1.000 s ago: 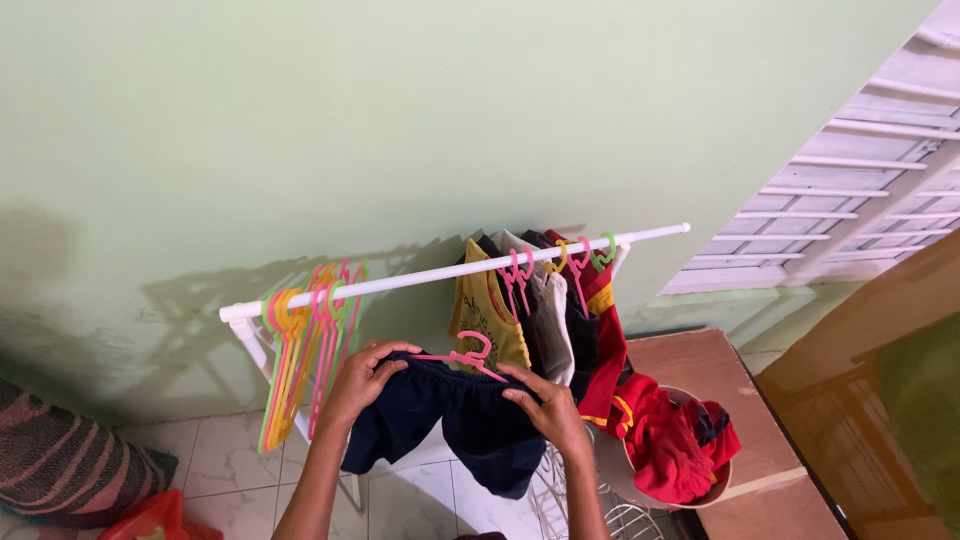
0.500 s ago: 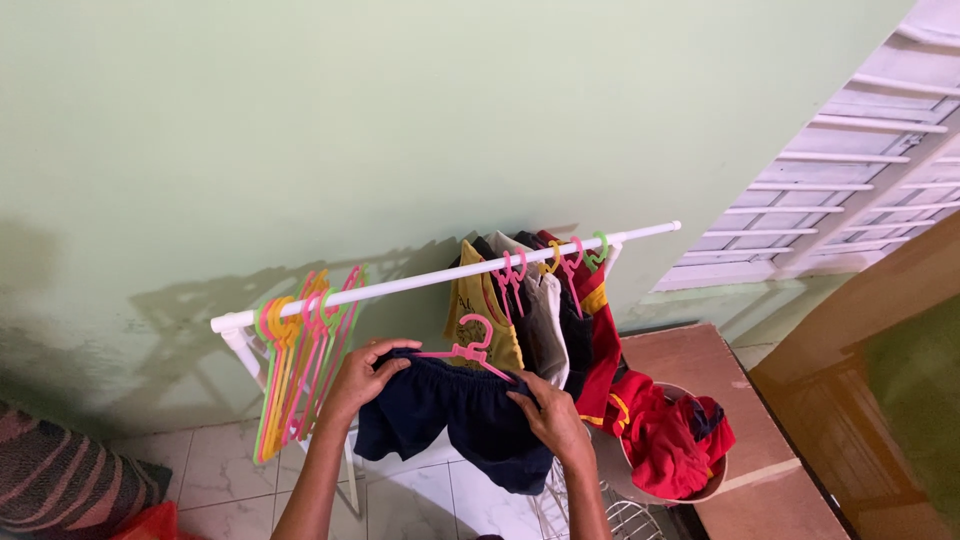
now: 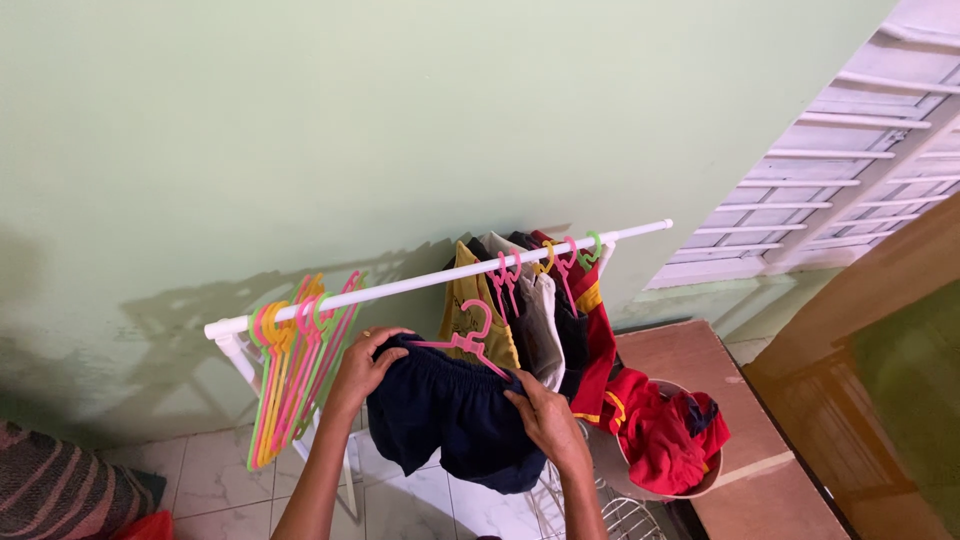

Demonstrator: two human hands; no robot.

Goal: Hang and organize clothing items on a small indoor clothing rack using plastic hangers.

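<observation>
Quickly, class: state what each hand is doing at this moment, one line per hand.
Left hand: closed on the dark navy fabric shorts at the waistband.
Right hand: gripping the same shorts, beside the pink plastic hanger.

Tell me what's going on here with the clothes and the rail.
A person holds a pair of dark navy shorts in both hands, in front of a white clothes rail. The left hand grips one side of the waistband and the right hand the other, with a pink hanger at the waistband. The hanger's hook is not on the rail. Several garments hang at the right of the rail, empty coloured hangers bunch at the left, and a basin holding red clothes sits below.
</observation>
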